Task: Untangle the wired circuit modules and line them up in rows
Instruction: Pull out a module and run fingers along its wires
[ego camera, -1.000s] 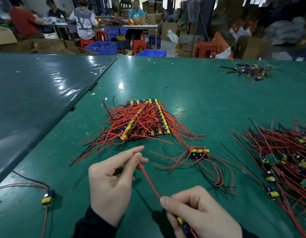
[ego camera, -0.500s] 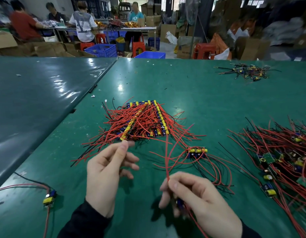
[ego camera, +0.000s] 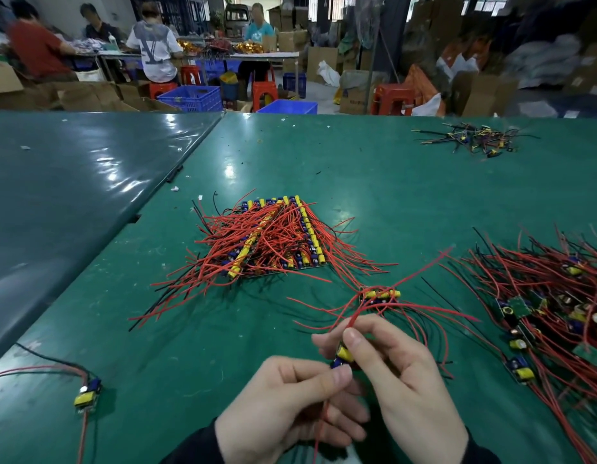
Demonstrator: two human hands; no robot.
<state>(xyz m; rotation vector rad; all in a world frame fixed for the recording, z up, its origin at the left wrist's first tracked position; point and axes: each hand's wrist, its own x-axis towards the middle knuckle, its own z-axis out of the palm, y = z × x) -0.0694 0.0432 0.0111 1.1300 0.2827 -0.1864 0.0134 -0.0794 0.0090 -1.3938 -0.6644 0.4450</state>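
A small circuit module with a yellow part and red wires is held between both hands near the table's front edge. My right hand pinches it from the right with thumb and fingers. My left hand pinches its lower end and a red wire that hangs down. One red wire runs up from the module toward a short row of modules just beyond my fingers. Farther back lies a large block of modules lined up in rows, covered by red wires.
A tangled heap of modules and red and black wires fills the right side of the green table. A single module lies at the front left. A small pile of wires sits far right. People work at a far table.
My hands have come together. The left hand, apart and holding only a wire end before, now pinches the module with the right. The red wire now points up to the right.
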